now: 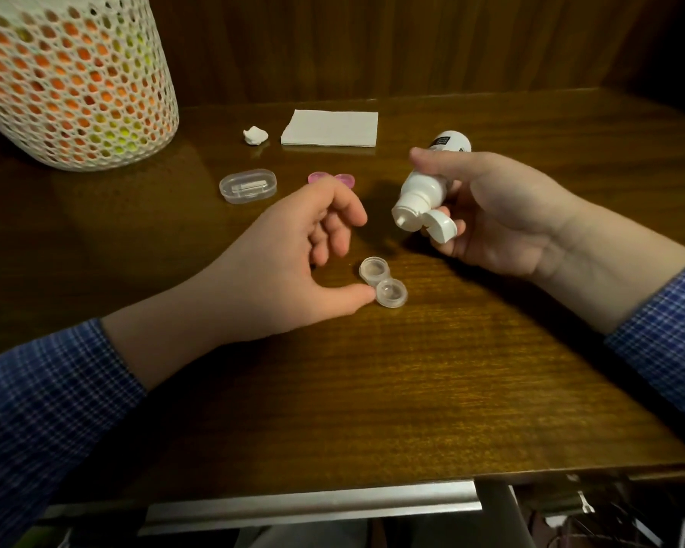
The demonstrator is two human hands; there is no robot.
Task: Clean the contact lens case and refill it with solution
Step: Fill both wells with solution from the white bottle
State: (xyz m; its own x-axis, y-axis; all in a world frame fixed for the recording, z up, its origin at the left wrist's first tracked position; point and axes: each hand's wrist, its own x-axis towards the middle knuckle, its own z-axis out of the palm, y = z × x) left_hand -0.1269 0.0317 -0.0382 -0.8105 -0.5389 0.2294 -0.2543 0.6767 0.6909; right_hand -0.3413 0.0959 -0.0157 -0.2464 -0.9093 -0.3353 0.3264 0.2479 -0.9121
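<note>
A clear contact lens case (383,282) lies on the wooden table with both wells uncovered. My left hand (293,263) rests beside it, its thumb tip touching the nearer well and its fingers loosely curled above. My right hand (503,215) grips a white solution bottle (426,191), tilted with the nozzle pointing down-left, above and right of the case. The bottle's flip cap hangs open. Two pink lids (332,179) lie behind my left hand, partly hidden by it.
A folded white tissue (330,128) and a crumpled white wad (255,135) lie at the back. A small clear oval box (247,185) sits left of the pink lids. A tall mesh basket (72,77) stands at the back left. The table's front edge (313,498) is close.
</note>
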